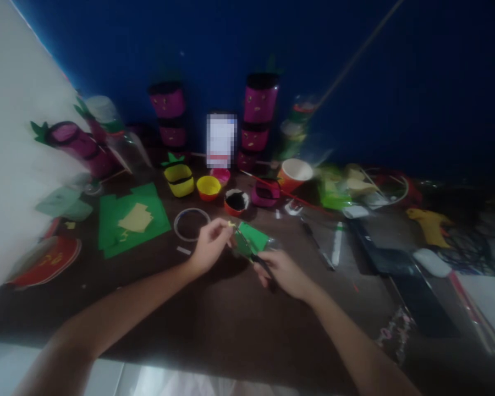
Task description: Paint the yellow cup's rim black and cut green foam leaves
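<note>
My left hand (213, 243) is closed in a pinch on a small yellow paper piece (231, 224). My right hand (284, 270) is closed round the dark handles of a pair of scissors (263, 264), whose blades point up and left toward the yellow piece. Just behind the blades is a green paper piece (253, 236) on the table; blur hides its exact edges. Left of my left hand lies a clear ring (176, 224), with a small white strip (183, 250) below it. A stack of yellow paper (136, 218) rests on green sheets (159, 217) farther left.
Painted cups, yellow (179, 181), yellow-red (208, 190) and black-lined (236, 203), stand behind my hands. Tall purple figures (260, 104) and a lit phone (221, 140) line the blue wall. To the right are a pen (317, 243), a yellow glue gun (429, 224) and a white mouse (432, 263).
</note>
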The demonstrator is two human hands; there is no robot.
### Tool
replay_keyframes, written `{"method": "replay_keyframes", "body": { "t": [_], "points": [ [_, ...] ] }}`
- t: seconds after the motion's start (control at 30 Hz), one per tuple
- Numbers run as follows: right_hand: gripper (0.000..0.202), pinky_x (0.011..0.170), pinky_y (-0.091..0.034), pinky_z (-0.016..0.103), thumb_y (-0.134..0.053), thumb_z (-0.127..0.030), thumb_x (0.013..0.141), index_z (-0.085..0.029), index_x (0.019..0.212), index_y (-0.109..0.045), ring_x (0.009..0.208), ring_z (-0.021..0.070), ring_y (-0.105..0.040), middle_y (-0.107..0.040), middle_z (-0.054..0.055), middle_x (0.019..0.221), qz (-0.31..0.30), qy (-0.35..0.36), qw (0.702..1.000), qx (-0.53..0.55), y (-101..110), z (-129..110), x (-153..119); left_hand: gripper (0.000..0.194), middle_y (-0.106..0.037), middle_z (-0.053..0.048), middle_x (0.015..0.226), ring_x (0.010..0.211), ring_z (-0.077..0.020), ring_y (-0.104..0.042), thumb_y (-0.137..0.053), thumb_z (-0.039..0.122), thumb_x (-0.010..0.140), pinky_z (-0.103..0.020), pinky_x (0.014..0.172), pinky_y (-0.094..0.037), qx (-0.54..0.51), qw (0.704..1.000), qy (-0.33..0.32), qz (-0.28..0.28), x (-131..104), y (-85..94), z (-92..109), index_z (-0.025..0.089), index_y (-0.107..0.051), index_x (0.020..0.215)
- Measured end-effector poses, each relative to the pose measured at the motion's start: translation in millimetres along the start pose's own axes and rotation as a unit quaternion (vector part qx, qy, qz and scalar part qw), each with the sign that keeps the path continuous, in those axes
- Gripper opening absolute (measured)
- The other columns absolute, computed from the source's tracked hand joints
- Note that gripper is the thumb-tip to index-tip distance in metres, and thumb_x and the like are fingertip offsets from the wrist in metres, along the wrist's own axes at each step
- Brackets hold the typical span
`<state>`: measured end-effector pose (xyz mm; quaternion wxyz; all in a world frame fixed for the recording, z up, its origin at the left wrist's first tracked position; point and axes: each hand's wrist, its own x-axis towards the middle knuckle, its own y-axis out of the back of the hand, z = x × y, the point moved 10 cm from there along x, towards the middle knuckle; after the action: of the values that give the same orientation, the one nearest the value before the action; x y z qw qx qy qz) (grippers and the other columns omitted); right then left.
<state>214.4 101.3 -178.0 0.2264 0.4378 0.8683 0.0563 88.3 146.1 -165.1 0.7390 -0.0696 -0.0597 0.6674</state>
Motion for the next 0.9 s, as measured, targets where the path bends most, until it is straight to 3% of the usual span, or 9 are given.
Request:
{"method": "replay_keyframes", "body": {
  "t": [0.3, 0.9],
  "points": [
    [0.034, 0.049, -0.036, 0.021, -0.051, -0.035, 0.081, -0.017, 0.052, -0.045, 0.046, 0.0088, -0.047, -0.053, -0.002, 0.046, 0.002, 0.000, 1.000, -0.005, 0.4, -2.7, 0.3, 0.023, -0.056, 0.004, 0.053, 0.050, -0.0087, -0.053, -0.058, 0.037, 0.079, -0.021, 0.052, -0.042, -0.001, 1.000, -0.001, 0.005, 0.6, 2.5, -1.6, 0.016, -0.053, 0.069],
    [0.023, 0.049, -0.035, 0.020, -0.048, -0.025, 0.078, -0.018, 0.057, -0.043, 0.048, 0.0089, -0.047, -0.053, -0.003, 0.049, -0.004, -0.003, 0.999, 0.052, -4.0, 1.4, 1.6, 0.022, -0.056, 0.003, 0.053, 0.050, -0.0085, -0.053, -0.059, 0.036, 0.078, -0.021, 0.052, -0.043, 0.009, 1.000, -0.002, -0.023, 0.7, -3.7, -3.7, 0.016, -0.055, 0.070]
  ]
}}
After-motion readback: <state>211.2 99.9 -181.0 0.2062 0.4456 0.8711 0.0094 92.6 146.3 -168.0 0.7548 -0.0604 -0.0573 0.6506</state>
